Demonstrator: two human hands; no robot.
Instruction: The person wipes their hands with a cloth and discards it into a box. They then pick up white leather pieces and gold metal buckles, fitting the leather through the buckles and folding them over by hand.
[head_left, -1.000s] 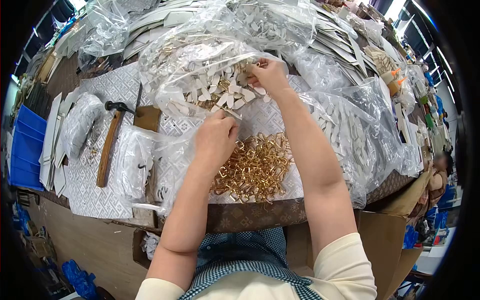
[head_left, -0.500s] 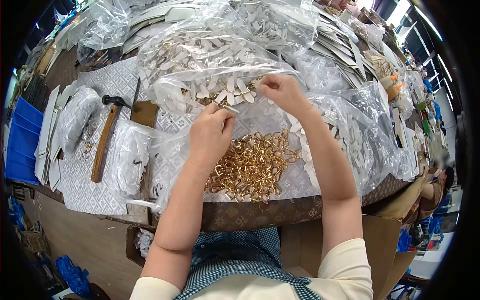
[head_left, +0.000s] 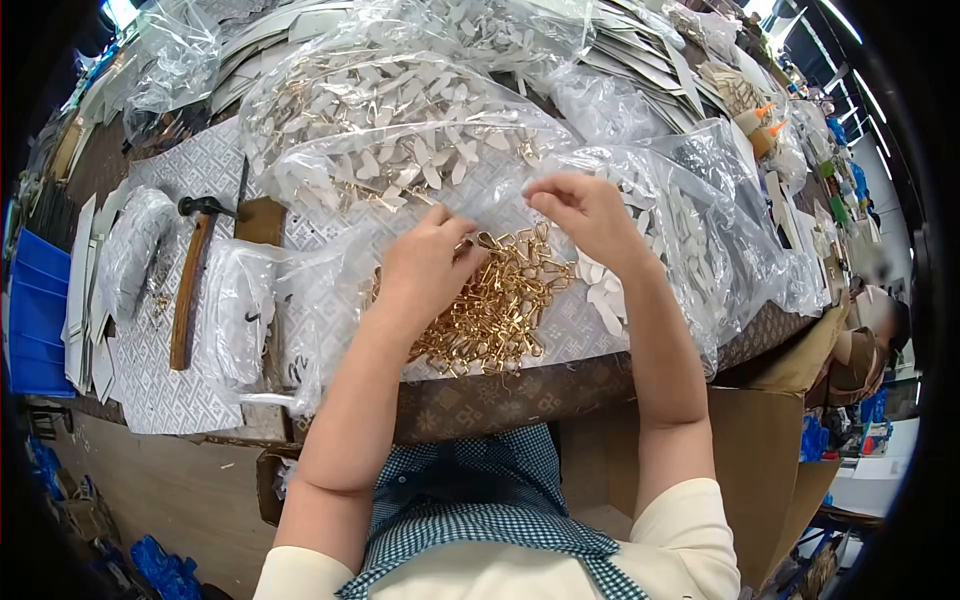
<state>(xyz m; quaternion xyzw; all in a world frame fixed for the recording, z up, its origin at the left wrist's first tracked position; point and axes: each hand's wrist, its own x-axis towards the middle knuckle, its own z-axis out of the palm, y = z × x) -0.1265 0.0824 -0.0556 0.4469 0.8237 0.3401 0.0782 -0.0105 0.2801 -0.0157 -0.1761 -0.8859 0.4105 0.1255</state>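
Observation:
My left hand (head_left: 428, 265) is over the upper left edge of a pile of gold metal clasps (head_left: 490, 320). Its thumb and forefinger are apart, their tips beside the clasps, with nothing clearly held. To the right, my right hand (head_left: 590, 215) hovers above the table with loosely bent fingers, thumb and forefinger slightly apart and nothing visible between them. Beyond both hands lies a large clear plastic bag (head_left: 400, 125) of white strap pieces with gold fittings. Several pieces lie at its mouth. Loose white strap pieces (head_left: 603, 295) sit below my right hand, beside another clear bag (head_left: 700, 250).
A hammer (head_left: 193, 280) with a wooden handle lies at left, near wrapped plastic packets (head_left: 240, 310) and a blue bin (head_left: 40, 320). Stacked white sheets (head_left: 645, 75) stand at the back. A cardboard box (head_left: 735, 440) is below the table edge at right, where another person (head_left: 865, 355) sits.
My hands have come away from the white strap piece at the bag's mouth. The left has come down to the gold clasps; the right has drawn back slightly. The view has shifted.

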